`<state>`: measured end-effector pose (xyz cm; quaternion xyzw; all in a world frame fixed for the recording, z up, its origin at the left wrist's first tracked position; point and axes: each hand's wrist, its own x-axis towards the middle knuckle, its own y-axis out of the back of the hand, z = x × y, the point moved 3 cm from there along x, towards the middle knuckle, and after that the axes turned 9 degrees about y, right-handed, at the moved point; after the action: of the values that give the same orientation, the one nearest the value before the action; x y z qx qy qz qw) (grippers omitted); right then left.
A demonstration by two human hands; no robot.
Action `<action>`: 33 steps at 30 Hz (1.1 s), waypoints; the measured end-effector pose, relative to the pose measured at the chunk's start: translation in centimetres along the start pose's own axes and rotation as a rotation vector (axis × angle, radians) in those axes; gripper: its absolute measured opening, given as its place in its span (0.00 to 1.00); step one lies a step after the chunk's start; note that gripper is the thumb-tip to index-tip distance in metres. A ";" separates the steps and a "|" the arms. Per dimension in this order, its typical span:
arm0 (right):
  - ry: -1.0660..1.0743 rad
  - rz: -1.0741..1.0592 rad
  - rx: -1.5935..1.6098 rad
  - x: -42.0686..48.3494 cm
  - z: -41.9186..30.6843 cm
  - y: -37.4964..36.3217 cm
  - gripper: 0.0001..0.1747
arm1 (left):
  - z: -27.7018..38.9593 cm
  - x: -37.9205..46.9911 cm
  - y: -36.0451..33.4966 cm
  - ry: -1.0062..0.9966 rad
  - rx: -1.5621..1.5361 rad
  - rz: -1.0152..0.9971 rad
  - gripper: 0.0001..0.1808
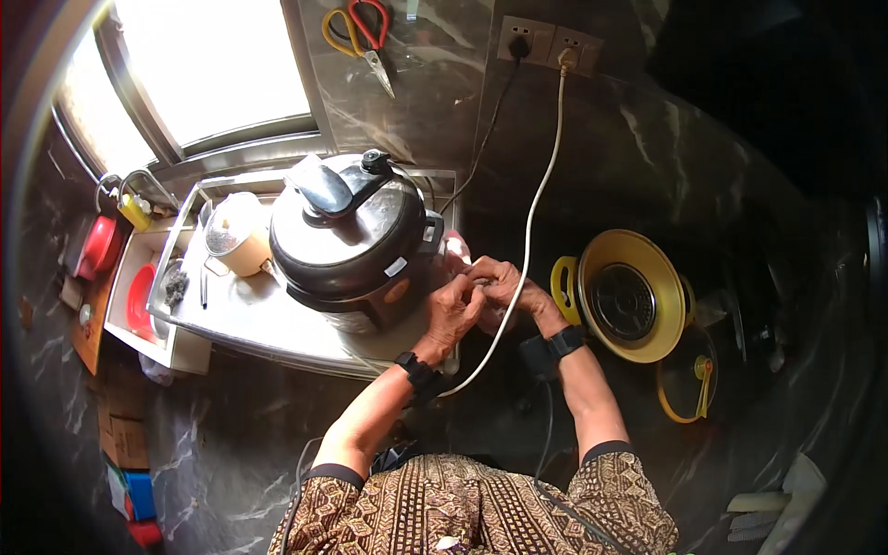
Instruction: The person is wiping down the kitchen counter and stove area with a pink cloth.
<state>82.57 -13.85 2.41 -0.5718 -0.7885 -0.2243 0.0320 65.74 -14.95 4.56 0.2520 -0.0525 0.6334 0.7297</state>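
My left hand [454, 309] and my right hand [510, 283] meet beside the electric pressure cooker [347, 257], with fingers bent and pinching. Between them is a thin pink item [494, 320], seemingly a plastic bag, partly hidden by the fingers. The cooker has a shiny metal lid, a black handle and a dark body. It stands on a metal-topped table [277, 326]. A white power cord [531, 229] hangs from the wall and passes in front of my right hand.
Right of my hands is a yellow pot [666, 319] with a dark perforated bottom; a glass lid [683, 381] lies near it. A beige lidded pot [246, 246] stands left of the cooker. Scissors [374, 62] hang above, beside wall sockets [548, 45]. A drawer-like white box [184, 350] is at left.
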 end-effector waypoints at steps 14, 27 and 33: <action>0.031 0.977 -0.016 -8.8 -9.6 3.5 0.21 | -0.3 -7.1 7.4 0.147 0.068 -0.208 0.11; 0.017 0.395 -0.779 8.3 -2.0 -3.3 0.18 | -4.6 -8.0 6.8 0.556 -0.133 -0.391 0.22; 0.054 0.344 -0.698 3.8 -2.6 -4.0 0.13 | -7.3 -8.4 4.7 0.588 -0.282 -0.482 0.19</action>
<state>77.05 -12.51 4.64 -0.6659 -0.5564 -0.4853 -0.1067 57.90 -18.95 -3.67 -0.0374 0.1327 0.4760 0.8686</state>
